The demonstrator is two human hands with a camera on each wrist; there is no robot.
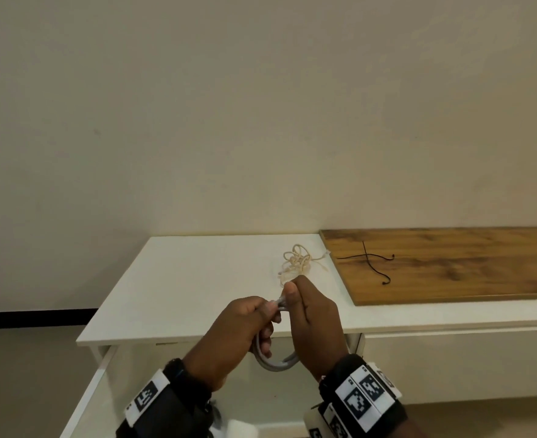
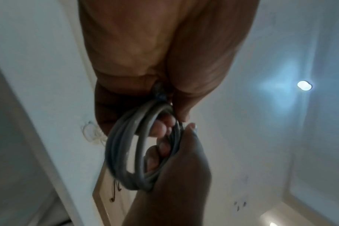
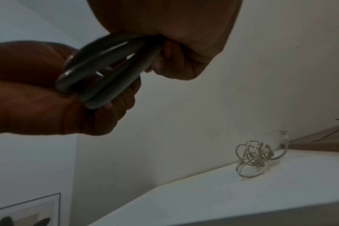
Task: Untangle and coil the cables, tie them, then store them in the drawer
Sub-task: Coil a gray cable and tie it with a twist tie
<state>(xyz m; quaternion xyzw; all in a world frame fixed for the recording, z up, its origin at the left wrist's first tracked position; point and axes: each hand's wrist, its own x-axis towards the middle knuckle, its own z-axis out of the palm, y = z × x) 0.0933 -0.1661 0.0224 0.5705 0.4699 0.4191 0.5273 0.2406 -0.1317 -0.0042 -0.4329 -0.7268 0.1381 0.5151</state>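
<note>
A grey cable wound into a small coil hangs between both hands above the open drawer. My left hand grips one side of the coil with its fingers through the loop. My right hand pinches the top of the coil between thumb and fingers. A tangled cream cable lies on the white table top, just beyond my right hand, and shows as a loose knot in the right wrist view. Two thin black ties lie crossed on the wooden board.
The wooden board covers the right part of the white unit against the cream wall. The drawer stands pulled out below the table's front edge, with a white item at its near end. A closed drawer front is at the right.
</note>
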